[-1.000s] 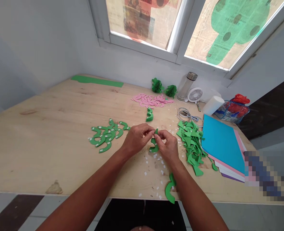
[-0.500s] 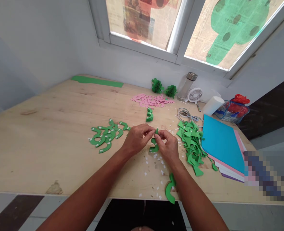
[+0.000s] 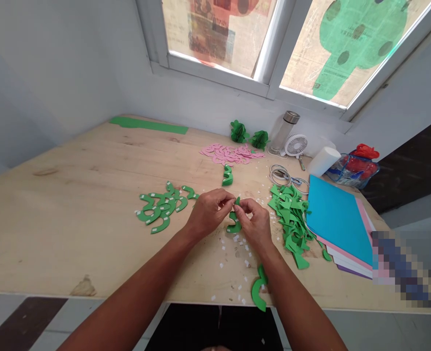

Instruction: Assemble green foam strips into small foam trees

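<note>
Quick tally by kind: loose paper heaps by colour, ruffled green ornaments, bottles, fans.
Green heaps: 2 (curved pieces, scraps)
Pink heap: 1
Ruffled green ornaments: 2
Bottle: 1
Fan: 1
Total: 7

Daylight through papered window (image 3: 281,44) (glaring along lower edges); left wall (image 3: 54,63) dim; pixelated patch (image 3: 403,268) lower right.
</note>
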`<action>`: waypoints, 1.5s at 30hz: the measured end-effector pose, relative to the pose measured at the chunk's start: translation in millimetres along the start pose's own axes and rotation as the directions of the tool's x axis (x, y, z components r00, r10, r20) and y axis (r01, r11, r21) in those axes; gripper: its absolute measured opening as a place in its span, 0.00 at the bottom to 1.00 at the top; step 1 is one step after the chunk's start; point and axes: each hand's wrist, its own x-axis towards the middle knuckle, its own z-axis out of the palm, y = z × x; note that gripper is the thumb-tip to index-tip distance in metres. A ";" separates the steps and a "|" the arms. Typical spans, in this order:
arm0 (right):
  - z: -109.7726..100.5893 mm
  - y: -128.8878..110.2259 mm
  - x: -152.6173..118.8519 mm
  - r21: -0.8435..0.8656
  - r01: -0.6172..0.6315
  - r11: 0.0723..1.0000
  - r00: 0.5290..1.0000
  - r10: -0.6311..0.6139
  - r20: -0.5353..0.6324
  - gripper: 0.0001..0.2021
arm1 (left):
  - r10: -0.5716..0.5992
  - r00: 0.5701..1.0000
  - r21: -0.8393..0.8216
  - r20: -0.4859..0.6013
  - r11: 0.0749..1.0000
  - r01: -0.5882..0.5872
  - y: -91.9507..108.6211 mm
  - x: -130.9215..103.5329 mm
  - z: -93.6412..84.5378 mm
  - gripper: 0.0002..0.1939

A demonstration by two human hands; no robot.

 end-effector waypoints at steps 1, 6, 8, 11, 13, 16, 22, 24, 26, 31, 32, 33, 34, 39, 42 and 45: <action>0.1 0.0 0.1 0.006 -0.007 1.000 1.000 0.007 0.002 0.09 | 0.001 1.000 0.000 -0.006 1.000 -0.001 0.2 0.0 0.2 0.08; 0.4 -1.1 1.0 0.079 -0.049 0.996 0.999 0.048 0.021 0.10 | -0.021 0.999 0.015 -0.046 1.000 0.022 0.6 -0.4 2.1 0.07; 0.6 -1.0 1.5 0.124 -0.072 0.990 0.997 0.069 0.028 0.10 | -0.030 0.998 0.003 -0.062 1.000 0.030 0.6 -0.7 2.8 0.07; 1.2 0.6 1.8 0.163 -0.104 0.981 0.994 0.100 0.033 0.10 | -0.039 0.997 -0.019 -0.066 0.999 0.037 1.1 -0.8 3.1 0.08; 1.6 2.0 1.8 0.178 -0.121 0.977 0.993 0.117 0.033 0.10 | -0.045 0.997 -0.033 -0.064 0.999 0.043 1.8 -0.8 2.6 0.08; 2.3 3.6 1.9 0.198 -0.136 0.971 0.991 0.132 0.035 0.10 | -0.054 0.996 -0.062 -0.068 0.997 0.050 3.2 -0.5 1.2 0.06; 3.2 4.9 1.9 0.177 -0.161 0.971 0.987 0.163 0.003 0.11 | -0.044 0.992 -0.056 -0.118 0.998 0.038 2.5 -0.4 0.6 0.05; 3.0 4.9 1.9 0.158 -0.169 0.973 0.985 0.172 -0.011 0.11 | -0.034 0.992 -0.050 -0.119 0.998 0.029 1.6 -0.7 1.4 0.04; 2.5 4.3 2.0 0.136 -0.169 0.976 0.985 0.173 -0.017 0.11 | -0.016 0.997 -0.054 -0.082 0.998 0.011 1.0 -1.0 2.3 0.04; 1.2 1.7 2.3 0.120 -0.152 0.981 0.988 0.155 -0.015 0.10 | -0.012 0.999 -0.069 -0.049 0.998 0.008 -0.6 -1.2 4.2 0.05; 1.1 1.1 2.2 0.117 -0.146 0.982 0.989 0.149 -0.016 0.10 | -0.014 0.999 -0.069 -0.050 0.998 0.010 -1.2 -1.2 4.5 0.06; 1.0 0.6 2.0 0.113 -0.141 0.984 0.989 0.144 -0.019 0.10 | -0.014 0.999 -0.067 -0.051 0.998 0.011 -1.8 -1.1 4.7 0.06; 0.8 0.1 1.8 0.107 -0.136 0.985 0.990 0.139 -0.021 0.10 | -0.013 0.999 -0.062 -0.051 0.998 0.010 -2.5 -1.1 4.9 0.06; 0.4 -1.5 1.0 0.058 -0.116 0.992 0.993 0.117 -0.013 0.10 | -0.006 0.998 -0.027 -0.055 1.000 0.004 -3.4 -1.6 5.3 0.06; 0.4 -1.8 1.0 0.053 -0.108 0.993 0.994 0.109 -0.001 0.09 | -0.007 0.998 -0.007 -0.057 1.000 0.007 -2.1 -2.2 4.9 0.06; 0.5 -2.0 1.2 0.055 -0.106 0.993 0.994 0.106 -0.001 0.09 | -0.004 0.998 0.004 -0.065 1.000 0.004 -1.3 -2.8 4.7 0.06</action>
